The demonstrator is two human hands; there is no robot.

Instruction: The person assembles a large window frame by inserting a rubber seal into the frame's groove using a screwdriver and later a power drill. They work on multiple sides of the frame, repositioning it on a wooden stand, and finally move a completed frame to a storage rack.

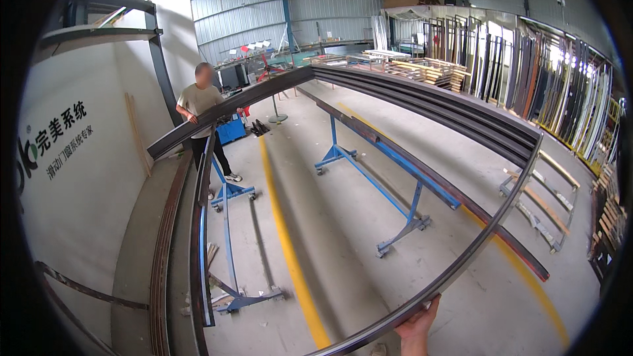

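Note:
My right hand (420,324) grips the near bar of a large dark metal door or window frame (442,277) from below. My left hand is out of view. From that near bar the frame turns at a far right corner into a grooved, multi-track side (425,109). Its far bar (247,97) is held by a person (202,104) in a light T-shirt, standing at the far left. Below the frame stand two blue wheeled trestles, one on the right (376,189) and one on the left (227,237), with long dark rails along their tops.
Yellow floor lines (279,222) run along the concrete floor. Long brown profiles (168,252) lie beside the white lettered wall (94,158) at left. A low wheeled rack (549,198) stands at right, and many upright profiles (544,69) line the right side.

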